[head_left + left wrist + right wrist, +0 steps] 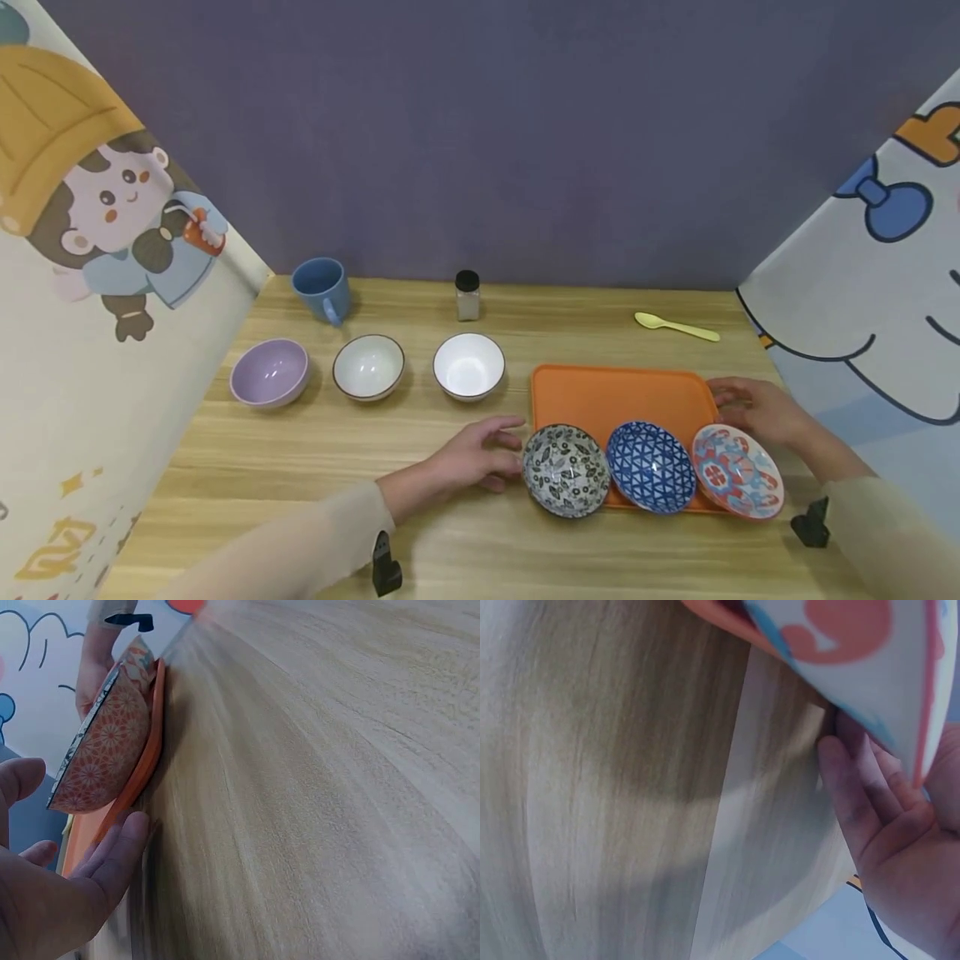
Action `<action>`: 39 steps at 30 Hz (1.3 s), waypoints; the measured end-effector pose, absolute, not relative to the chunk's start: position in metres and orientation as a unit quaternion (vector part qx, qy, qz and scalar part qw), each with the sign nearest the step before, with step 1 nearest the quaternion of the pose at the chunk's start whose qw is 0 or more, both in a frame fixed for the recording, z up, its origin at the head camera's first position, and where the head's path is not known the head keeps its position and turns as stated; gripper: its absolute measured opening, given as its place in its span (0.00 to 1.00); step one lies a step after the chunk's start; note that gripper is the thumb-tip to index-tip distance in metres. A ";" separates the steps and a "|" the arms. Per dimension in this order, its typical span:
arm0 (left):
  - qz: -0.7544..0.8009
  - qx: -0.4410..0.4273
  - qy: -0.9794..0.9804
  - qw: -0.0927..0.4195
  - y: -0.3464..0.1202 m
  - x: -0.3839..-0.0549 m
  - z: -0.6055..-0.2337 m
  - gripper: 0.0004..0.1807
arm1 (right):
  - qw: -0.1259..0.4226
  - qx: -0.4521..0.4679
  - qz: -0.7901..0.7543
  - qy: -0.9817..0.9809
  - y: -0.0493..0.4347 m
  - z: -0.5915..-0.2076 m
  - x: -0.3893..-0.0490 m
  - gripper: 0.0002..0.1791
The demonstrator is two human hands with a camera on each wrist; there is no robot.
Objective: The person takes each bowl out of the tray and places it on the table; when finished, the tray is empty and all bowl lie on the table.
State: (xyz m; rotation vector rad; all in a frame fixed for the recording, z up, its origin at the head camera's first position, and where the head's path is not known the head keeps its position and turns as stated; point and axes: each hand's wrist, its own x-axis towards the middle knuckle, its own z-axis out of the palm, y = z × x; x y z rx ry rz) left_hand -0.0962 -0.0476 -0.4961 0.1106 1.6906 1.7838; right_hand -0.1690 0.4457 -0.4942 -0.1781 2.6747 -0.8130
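Observation:
Three patterned bowls stand in a row along the near side of an orange tray (622, 392): a black-and-white floral bowl (566, 471), a blue-and-white bowl (651, 467) and a red-and-blue patterned bowl (738, 472). My left hand (480, 454) is beside the floral bowl at the tray's left side, its fingers spread. In the left wrist view its fingertips (135, 825) lie close to the tray rim; whether they touch it is unclear. My right hand (757, 408) is at the tray's right edge, behind the red-and-blue bowl, fingers loosely bent. That bowl partly hides its fingertips in the right wrist view.
Left of the tray stand a purple bowl (270, 373), a cream bowl with a dark rim (368, 367) and a white bowl (468, 367). Farther back are a blue mug (321, 287), a black-capped jar (467, 297) and a yellow spoon (677, 326). Walls enclose the table's back and sides.

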 end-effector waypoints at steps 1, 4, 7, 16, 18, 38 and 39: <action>0.685 0.043 0.645 0.336 -0.046 -0.097 -0.497 0.39 | 0.170 -0.062 -0.285 0.941 0.446 -0.494 -0.170 0.30; 0.690 0.048 0.636 0.341 -0.043 -0.097 -0.500 0.39 | 0.172 -0.060 -0.286 0.941 0.446 -0.493 -0.170 0.30; 0.696 0.057 0.627 0.345 -0.039 -0.097 -0.501 0.40 | 0.175 -0.056 -0.283 0.941 0.446 -0.493 -0.170 0.31; 0.699 0.066 0.625 0.340 -0.029 -0.099 -0.502 0.41 | 0.176 -0.062 -0.287 0.940 0.450 -0.492 -0.168 0.32; 0.698 0.065 0.627 0.340 -0.028 -0.100 -0.502 0.41 | 0.178 -0.059 -0.292 0.938 0.449 -0.491 -0.168 0.32; 0.700 0.033 0.602 0.383 -0.027 -0.094 -0.501 0.42 | 0.175 -0.058 -0.294 0.938 0.447 -0.497 -0.171 0.32; 0.702 0.030 0.602 0.381 -0.027 -0.093 -0.501 0.42 | 0.175 -0.056 -0.294 0.938 0.446 -0.496 -0.171 0.32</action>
